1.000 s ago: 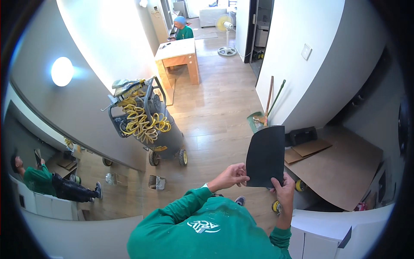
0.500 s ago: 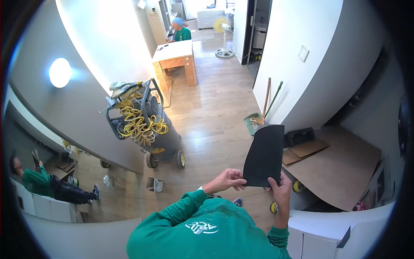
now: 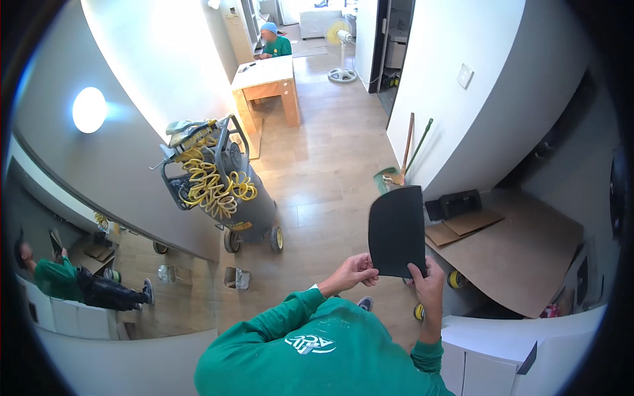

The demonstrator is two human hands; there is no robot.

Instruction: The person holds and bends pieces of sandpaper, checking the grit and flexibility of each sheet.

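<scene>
I hold a thin black sheet (image 3: 397,228) upright in front of me; its upper left corner is rounded and its right edge is straight. My right hand (image 3: 429,280) grips the lower right corner, thumb over the near face and the other fingers mostly hidden. At the lower left corner, my left hand (image 3: 353,272) is closed in a pinch, fingertips touching the edge. Whether something small sits between those fingertips is too fine to make out.
Left ahead stands a wheeled air compressor (image 3: 247,201) with a coiled yellow hose (image 3: 208,188). Brown boards (image 3: 522,244) lie at right. Beyond are a dustpan (image 3: 385,179), a wooden table (image 3: 264,71), a seated co-worker (image 3: 277,45) and a fan (image 3: 341,74). A mirror (image 3: 86,218) covers the left wall.
The black sheet has shifted a little left and up and stands straighter, my right hand moving with it. My left hand has moved slightly right along with its pinch.
</scene>
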